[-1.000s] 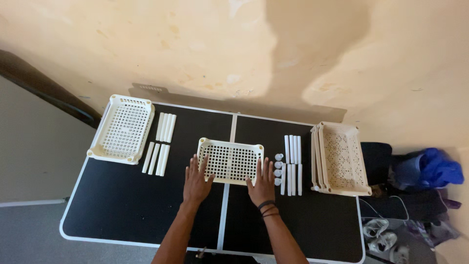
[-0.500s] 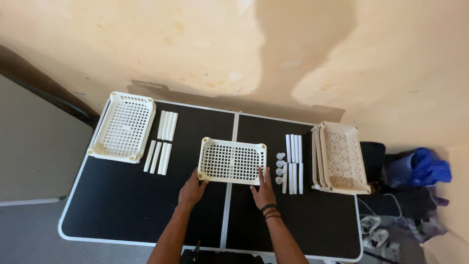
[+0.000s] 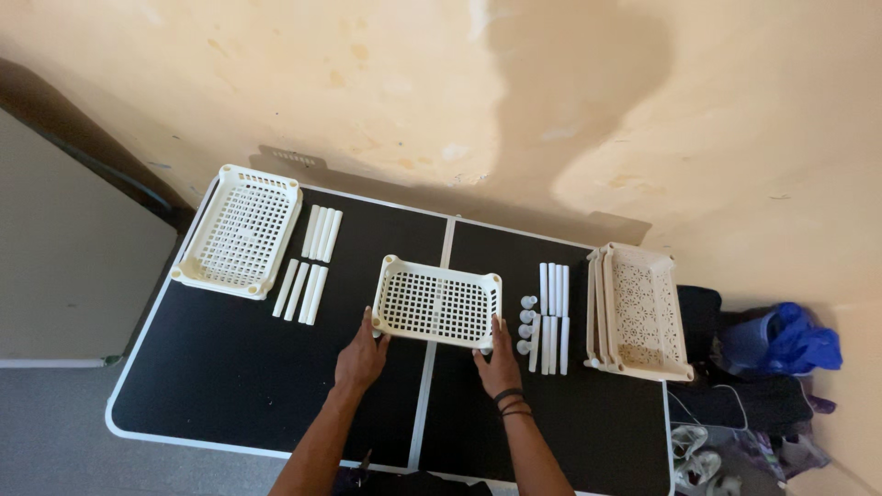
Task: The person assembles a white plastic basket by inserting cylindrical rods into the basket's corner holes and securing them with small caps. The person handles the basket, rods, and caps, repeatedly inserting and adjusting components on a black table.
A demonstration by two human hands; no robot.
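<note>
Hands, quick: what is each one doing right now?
Left hand: fingers on the near left corner of the middle tray; full grip cannot be told.
Right hand: fingers on its near right corner; same doubt.

Head view, steeply down on table (image 3: 230, 395), wall beyond.

Fingers (image 3: 371, 332) of both hands partly behind the white basket's (image 3: 438, 302) near rim; forearms cut off below.

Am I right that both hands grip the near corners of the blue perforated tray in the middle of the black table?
Not quite: the tray is cream-white, not blue, as the head view shows. The left hand and right hand do grip its near corners on the black table.
</note>
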